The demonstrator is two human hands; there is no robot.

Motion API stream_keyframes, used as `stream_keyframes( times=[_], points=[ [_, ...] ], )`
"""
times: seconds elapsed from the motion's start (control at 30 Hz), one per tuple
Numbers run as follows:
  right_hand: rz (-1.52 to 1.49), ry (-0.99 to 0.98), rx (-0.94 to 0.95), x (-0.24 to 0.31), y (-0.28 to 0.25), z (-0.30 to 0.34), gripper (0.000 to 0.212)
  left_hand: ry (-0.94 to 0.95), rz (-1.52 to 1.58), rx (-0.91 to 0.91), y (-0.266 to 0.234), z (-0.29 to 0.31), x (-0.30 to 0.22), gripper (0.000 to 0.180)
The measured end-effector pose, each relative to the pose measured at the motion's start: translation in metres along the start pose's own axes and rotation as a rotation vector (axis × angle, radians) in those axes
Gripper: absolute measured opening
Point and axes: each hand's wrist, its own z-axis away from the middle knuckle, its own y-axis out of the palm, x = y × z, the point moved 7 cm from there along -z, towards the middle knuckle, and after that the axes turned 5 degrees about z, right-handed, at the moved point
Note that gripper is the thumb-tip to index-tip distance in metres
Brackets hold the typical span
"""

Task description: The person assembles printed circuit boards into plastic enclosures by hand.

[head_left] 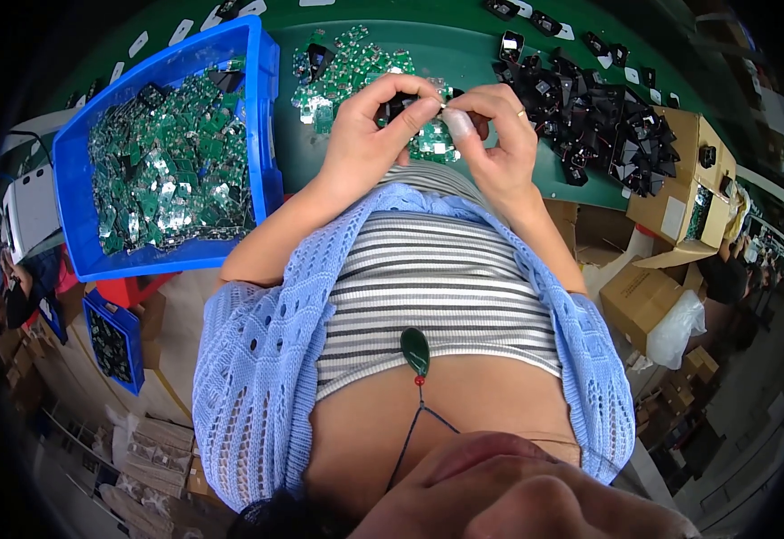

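Observation:
My left hand [381,128] and my right hand [500,135] meet over the green table, fingertips almost touching. Both are closed in a pinch around a tiny pale piece [443,106], too small to name. A whitish cover wraps my right thumb [458,123]. Inside the curl of my left fingers shows a black part [398,105]; whether it is held or lies behind them I cannot tell. Small green circuit boards [356,67] lie loose on the table beyond my left hand, and more boards [434,144] show beneath both hands.
To the left stands a blue bin [264,117] heaped with green circuit boards. Black plastic housings [590,117] are piled at the right, beside an open cardboard box [675,193]. Further black parts line the far side. Another person's hand [19,274] shows at the left rim.

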Motion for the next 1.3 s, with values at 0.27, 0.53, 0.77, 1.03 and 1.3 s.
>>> stream_keyframes(
  times=[0.27,0.53,0.77,1.03,1.3],
  points=[
    [0.141,-0.096,-0.02,0.017,-0.006,-0.003,0.015,0.229,0.032,-0.161,0.001,0.007,-0.024,0.03],
    [0.337,-0.265,0.018,0.027,-0.002,-0.003,0.021,0.325,-0.168,-0.19,-0.004,0.01,-0.023,0.032],
    [0.298,-0.255,0.093,0.026,-0.003,-0.004,0.024,0.308,-0.184,-0.216,-0.006,0.011,-0.023,0.029],
    [0.398,-0.346,0.115,0.033,0.0,-0.004,0.03,0.415,-0.346,-0.223,-0.006,0.014,-0.034,0.029],
    [0.403,-0.366,0.12,0.034,0.001,-0.007,0.031,0.522,-0.427,-0.266,-0.005,0.016,-0.044,0.03]
  ],
)
